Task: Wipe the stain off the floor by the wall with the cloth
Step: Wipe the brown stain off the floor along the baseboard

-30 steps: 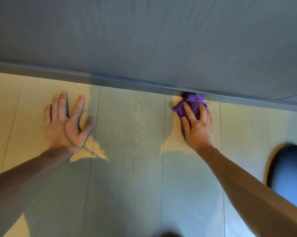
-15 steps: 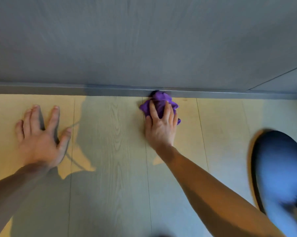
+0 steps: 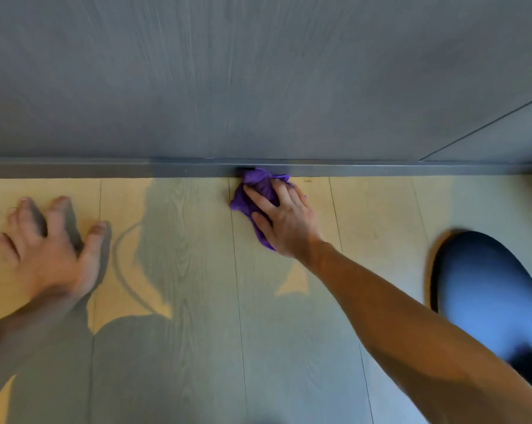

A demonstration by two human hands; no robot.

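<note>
A crumpled purple cloth [image 3: 260,186] lies on the pale wood floor [image 3: 182,228], its far end touching the grey skirting [image 3: 105,169] at the foot of the wall. My right hand [image 3: 284,220] presses flat on the cloth, fingers spread over it and pointing toward the wall. A small dark mark [image 3: 307,180] shows on the floor just right of the cloth by the skirting. My left hand [image 3: 49,250] rests on the floor far to the left, fingers apart, slightly blurred, holding nothing.
The grey wood-grain wall [image 3: 258,81] fills the upper half. A rounded blue and black object [image 3: 488,298] sits on the floor at the right, close to my right forearm. Shadows of my arms and head fall across the planks.
My right hand and the cloth have stayed against the skirting while the view swung; the hand now sits more to the right on the cloth. My left hand has lifted its palm a little.
</note>
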